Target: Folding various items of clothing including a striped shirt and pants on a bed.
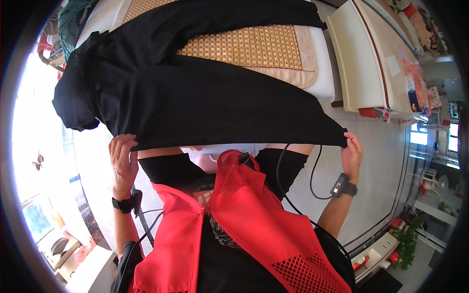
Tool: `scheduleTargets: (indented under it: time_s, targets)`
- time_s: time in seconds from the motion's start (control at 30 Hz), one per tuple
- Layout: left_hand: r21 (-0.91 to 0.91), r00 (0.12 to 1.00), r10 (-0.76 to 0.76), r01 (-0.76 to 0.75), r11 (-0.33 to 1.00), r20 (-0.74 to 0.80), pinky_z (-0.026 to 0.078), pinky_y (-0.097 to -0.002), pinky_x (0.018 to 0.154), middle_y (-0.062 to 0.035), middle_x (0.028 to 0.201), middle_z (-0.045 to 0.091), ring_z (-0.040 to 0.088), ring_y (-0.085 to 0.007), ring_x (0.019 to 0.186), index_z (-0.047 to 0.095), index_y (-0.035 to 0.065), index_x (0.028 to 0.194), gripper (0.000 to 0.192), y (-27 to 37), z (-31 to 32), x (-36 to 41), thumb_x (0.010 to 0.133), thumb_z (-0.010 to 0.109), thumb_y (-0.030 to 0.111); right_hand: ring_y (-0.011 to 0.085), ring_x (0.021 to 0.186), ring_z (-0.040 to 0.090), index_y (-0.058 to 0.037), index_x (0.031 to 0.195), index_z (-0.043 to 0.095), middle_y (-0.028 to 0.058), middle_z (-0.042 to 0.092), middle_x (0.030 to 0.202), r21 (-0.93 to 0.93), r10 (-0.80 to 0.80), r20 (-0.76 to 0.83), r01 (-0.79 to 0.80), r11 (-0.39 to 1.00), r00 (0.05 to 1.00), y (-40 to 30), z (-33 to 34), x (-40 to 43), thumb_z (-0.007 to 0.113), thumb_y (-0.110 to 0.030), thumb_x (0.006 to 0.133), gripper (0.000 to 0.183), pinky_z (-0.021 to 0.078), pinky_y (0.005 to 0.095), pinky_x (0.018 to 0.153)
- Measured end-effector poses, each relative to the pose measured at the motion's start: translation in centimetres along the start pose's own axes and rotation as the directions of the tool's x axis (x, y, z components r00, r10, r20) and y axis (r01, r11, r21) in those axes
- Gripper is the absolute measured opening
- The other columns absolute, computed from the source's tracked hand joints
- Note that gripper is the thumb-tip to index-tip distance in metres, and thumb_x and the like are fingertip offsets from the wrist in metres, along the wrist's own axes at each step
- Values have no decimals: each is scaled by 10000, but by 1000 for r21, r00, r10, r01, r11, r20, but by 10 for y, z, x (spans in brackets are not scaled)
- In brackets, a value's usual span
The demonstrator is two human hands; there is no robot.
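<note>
A pair of black trousers (205, 99) stretches across the view in front of me, its two legs running toward the right. The near leg's edge is pulled fairly straight between my hands. My left hand (124, 157) grips that edge close to the bunched waist end. At the other end, my right hand (352, 150) pinches the corner of the leg's hem. The far leg (234, 14) lies over a woven mat (253, 47) with a beige cloth border. Folds hide part of the waist end.
Under the mat is a bed with a white cover (324, 80). A cream headboard-like panel (355, 58) stands at the right. Black cables (282, 164) run from devices on my wrists. Pale floor tiles (377, 157) show at right, and a white cabinet (91, 271) at lower left.
</note>
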State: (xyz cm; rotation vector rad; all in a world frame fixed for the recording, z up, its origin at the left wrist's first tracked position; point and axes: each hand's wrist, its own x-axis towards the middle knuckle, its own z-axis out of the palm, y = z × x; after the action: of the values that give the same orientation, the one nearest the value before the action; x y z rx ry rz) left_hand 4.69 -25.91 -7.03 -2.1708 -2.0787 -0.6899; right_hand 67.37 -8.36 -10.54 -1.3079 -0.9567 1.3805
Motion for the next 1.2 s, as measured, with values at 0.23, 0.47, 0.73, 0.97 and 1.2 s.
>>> scheduleTargets:
  time_s: [0.23,0.47,0.73,0.97,1.2]
  targets:
    - [-3,1000,-12,12,1000,-26,447,-443,996,-141,1082,643,596,-334,1084,601,10,957,227,-2,4,-4,754,579,-89,92,1004,548,-2,1266,603,14,604,1018,-438,73,-12,-71,896,997,-19,25,-19,650,9,869,400,405,202,898]
    - [89,991,-67,77,993,-119,471,-434,968,-128,1121,633,589,-329,1102,628,25,959,276,-11,11,-17,714,679,-89,143,1073,542,-43,1287,597,39,509,1215,-708,-42,144,133,694,989,-26,22,-15,676,24,806,492,439,273,908]
    - [76,993,-80,86,993,-85,468,-430,958,-142,1118,628,586,-333,1100,621,12,965,218,-16,11,-19,764,649,-69,208,1142,559,-72,1073,716,62,545,1239,-831,-329,237,366,419,914,-49,25,-11,551,129,755,411,431,302,972]
    - [52,992,-87,92,994,-90,453,-438,978,-141,1103,625,584,-333,1095,613,17,939,219,-15,11,-21,738,615,-70,235,1240,544,-25,1009,712,80,586,1329,-764,-517,134,421,489,845,-86,29,-17,455,161,775,395,360,346,1092]
    - [53,991,-107,112,992,-84,445,-441,984,-150,1125,616,573,-343,1114,598,11,947,235,-12,11,-20,735,595,-89,231,1275,517,7,1053,680,123,545,1380,-716,-488,142,430,550,861,-80,19,-20,510,68,918,226,362,348,1097]
